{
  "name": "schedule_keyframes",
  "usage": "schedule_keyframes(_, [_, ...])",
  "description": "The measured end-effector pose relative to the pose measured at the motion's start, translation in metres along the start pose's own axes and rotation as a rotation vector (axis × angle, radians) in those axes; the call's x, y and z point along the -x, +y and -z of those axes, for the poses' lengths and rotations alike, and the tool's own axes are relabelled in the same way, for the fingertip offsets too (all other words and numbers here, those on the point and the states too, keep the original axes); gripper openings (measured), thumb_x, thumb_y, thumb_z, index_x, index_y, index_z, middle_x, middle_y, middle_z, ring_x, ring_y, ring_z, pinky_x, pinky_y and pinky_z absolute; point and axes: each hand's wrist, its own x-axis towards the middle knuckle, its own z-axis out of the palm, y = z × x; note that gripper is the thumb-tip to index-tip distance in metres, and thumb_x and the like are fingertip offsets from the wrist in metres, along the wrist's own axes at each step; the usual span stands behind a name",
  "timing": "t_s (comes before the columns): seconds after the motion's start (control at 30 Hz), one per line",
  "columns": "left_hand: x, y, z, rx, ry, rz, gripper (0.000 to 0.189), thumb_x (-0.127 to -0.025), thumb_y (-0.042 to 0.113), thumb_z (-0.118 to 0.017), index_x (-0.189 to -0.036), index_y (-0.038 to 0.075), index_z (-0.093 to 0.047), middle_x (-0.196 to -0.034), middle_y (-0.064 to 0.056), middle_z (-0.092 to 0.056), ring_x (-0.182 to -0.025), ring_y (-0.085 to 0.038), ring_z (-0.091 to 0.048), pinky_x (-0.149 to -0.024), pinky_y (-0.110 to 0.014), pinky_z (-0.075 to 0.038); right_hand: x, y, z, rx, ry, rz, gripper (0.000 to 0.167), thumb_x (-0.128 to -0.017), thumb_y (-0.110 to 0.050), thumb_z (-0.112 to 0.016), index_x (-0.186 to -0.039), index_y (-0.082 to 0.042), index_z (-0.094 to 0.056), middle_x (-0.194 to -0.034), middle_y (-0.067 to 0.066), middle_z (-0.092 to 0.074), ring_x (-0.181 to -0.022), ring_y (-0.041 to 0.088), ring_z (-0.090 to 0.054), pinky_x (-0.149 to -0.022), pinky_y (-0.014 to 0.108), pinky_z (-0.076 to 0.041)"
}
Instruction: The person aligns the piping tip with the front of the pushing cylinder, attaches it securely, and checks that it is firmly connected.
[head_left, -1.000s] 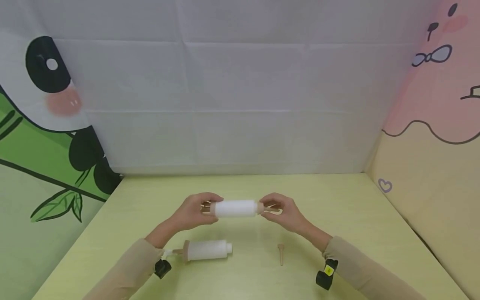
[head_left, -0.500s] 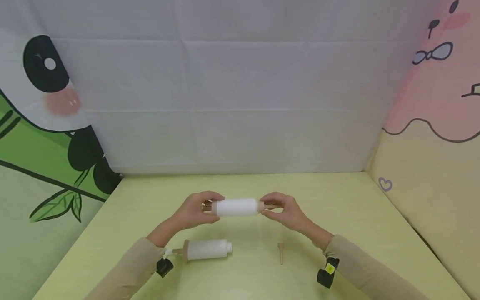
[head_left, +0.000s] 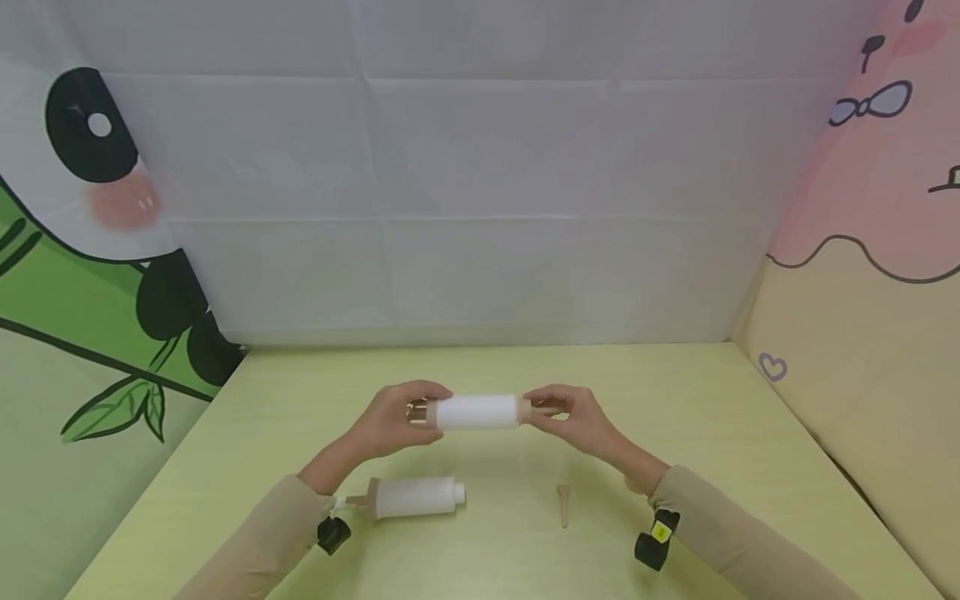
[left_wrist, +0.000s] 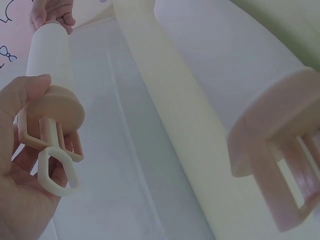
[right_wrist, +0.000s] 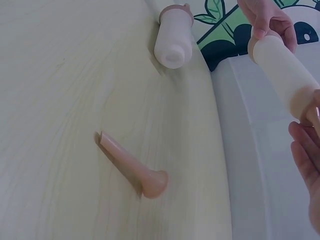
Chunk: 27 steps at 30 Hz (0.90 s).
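Raised above the table, a sausage stuffer (head_left: 477, 412) with a white barrel lies level between both hands. My left hand (head_left: 393, 421) grips its beige handle end, thumb on the flange; the white pull ring (left_wrist: 44, 172) sits against that handle in the left wrist view. At the opposite end, my right hand (head_left: 577, 417) pinches the beige nozzle (head_left: 526, 410) near its collar. A second stuffer (head_left: 416, 497) lies on its side on the table, near the left forearm, its beige flange to the left. Below the right hand rests a loose beige nozzle (head_left: 563, 505), flared at one end.
The pale yellow table (head_left: 315, 383) meets a white cloth backdrop (head_left: 480, 208) at the rear. Printed panels (head_left: 862, 350) stand at both sides. A black wrist camera (head_left: 333, 534) hangs below the left sleeve, and another (head_left: 654, 546) below the right.
Both hands have shifted very slightly right and up in view with the held stuffer, keeping their grips; the right fingers have closed in along the nozzle. The things on the table stay put.
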Motion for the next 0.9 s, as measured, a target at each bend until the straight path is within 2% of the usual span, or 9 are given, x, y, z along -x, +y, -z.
schedule_keyframes(0.3, [0.0009, -0.0029, -0.0024, 0.011, 0.003, -0.006, 0.042, -0.071, -0.008, -0.070, -0.110, -0.002, -0.059, -0.112, -0.021, -0.056, -0.094, -0.031, -0.059, -0.074, -0.026, -0.052, 0.0008, 0.0008, 0.0005, 0.056, 0.000, -0.058, 0.026, -0.084, -0.003, -0.062, -0.108, 0.007, -0.061, -0.106, 0.022, -0.062, -0.090, 0.032, -0.063, -0.071, 0.027, -0.053])
schedule_keyframes(0.47, [0.0019, -0.0033, -0.0028, 0.022, -0.001, -0.016, 0.042, -0.071, -0.008, -0.070, -0.110, -0.002, -0.059, -0.113, -0.021, -0.056, -0.095, -0.032, -0.059, -0.074, -0.027, -0.052, 0.0012, 0.0011, -0.0004, 0.041, -0.003, -0.037, 0.025, -0.084, -0.002, -0.062, -0.107, 0.008, -0.062, -0.106, 0.022, -0.062, -0.091, 0.031, -0.063, -0.071, 0.027, -0.053])
schedule_keyframes(0.73, [0.0033, -0.0049, -0.0024, -0.001, 0.005, -0.024, 0.042, -0.070, -0.008, -0.071, -0.110, -0.002, -0.059, -0.112, -0.020, -0.056, -0.094, -0.032, -0.059, -0.074, -0.027, -0.052, 0.0005, 0.0025, -0.0022, 0.045, -0.007, 0.045, 0.025, -0.081, 0.002, -0.064, -0.106, 0.008, -0.062, -0.104, 0.022, -0.062, -0.089, 0.027, -0.064, -0.073, 0.032, -0.053])
schedule_keyframes(0.9, [0.0031, -0.0064, -0.0028, 0.005, 0.011, -0.030, 0.042, -0.070, -0.008, -0.071, -0.110, -0.002, -0.059, -0.113, -0.021, -0.056, -0.094, -0.032, -0.058, -0.074, -0.027, -0.052, 0.0001, 0.0025, -0.0020, 0.057, -0.004, 0.036, 0.025, -0.082, 0.001, -0.063, -0.105, 0.008, -0.062, -0.104, 0.022, -0.062, -0.089, 0.030, -0.064, -0.072, 0.028, -0.053])
